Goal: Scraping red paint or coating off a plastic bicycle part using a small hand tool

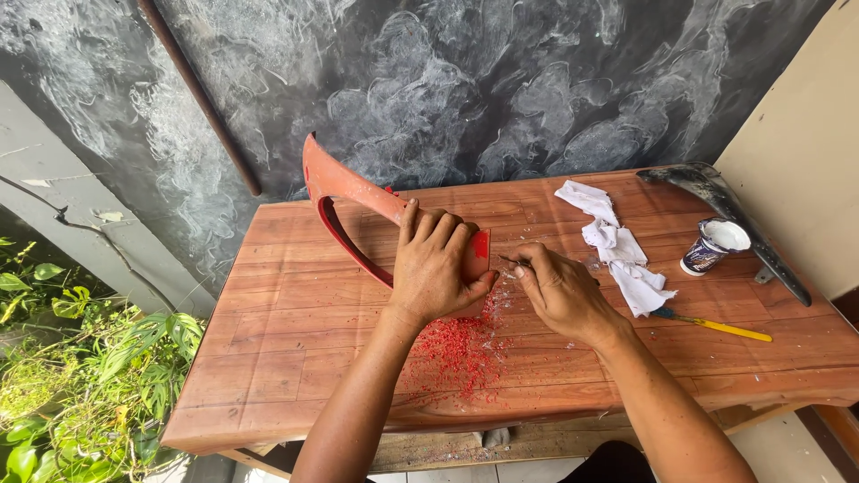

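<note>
A curved red plastic panel (344, 192) lies on the wooden table (295, 313), its pointed end rising toward the back left. My left hand (436, 268) presses down on the panel's near end, fingers spread over it. My right hand (559, 291) pinches a small thin tool whose tip touches the panel's red edge (481, 243). Red paint flakes (461, 349) are scattered on the table below my hands.
A crumpled white cloth (617, 246) lies right of my hands. Beyond it stand a small open pot of white paste (714, 246), a dark curved part (725, 210) and a yellow-handled tool (716, 325). Plants (80, 376) grow at the left; a dark wall stands behind.
</note>
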